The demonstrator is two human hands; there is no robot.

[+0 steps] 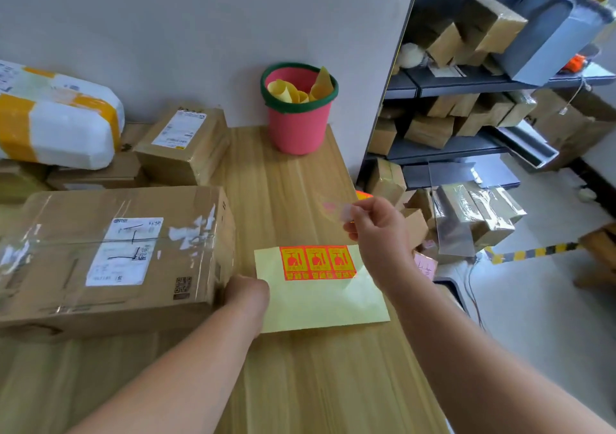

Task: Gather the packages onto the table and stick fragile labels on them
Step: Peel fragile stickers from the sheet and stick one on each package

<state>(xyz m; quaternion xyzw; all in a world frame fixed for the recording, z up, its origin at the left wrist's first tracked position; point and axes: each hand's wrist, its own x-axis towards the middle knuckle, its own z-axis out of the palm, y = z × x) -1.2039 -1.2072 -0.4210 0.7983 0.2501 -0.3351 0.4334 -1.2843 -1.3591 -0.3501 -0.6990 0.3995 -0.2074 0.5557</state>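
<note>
A large taped cardboard box point(110, 260) with a white shipping slip lies on the wooden table point(316, 383) at the left. My left hand point(246, 292) rests at its right end, beside the yellow backing sheet point(323, 303) that carries three orange fragile labels point(318, 263). Above the sheet, my right hand point(376, 227) pinches a blurred, pale peeled label point(336, 210) between thumb and fingers. Behind the big box stand a smaller brown box point(183, 143) and a white and yellow wrapped parcel point(56, 117).
A pink bucket point(298, 123) with a green rim holds rolled yellow backing sheets at the table's far edge by the wall. Dark shelves point(466, 83) at the right hold several brown boxes; more parcels lie on the floor beside the table.
</note>
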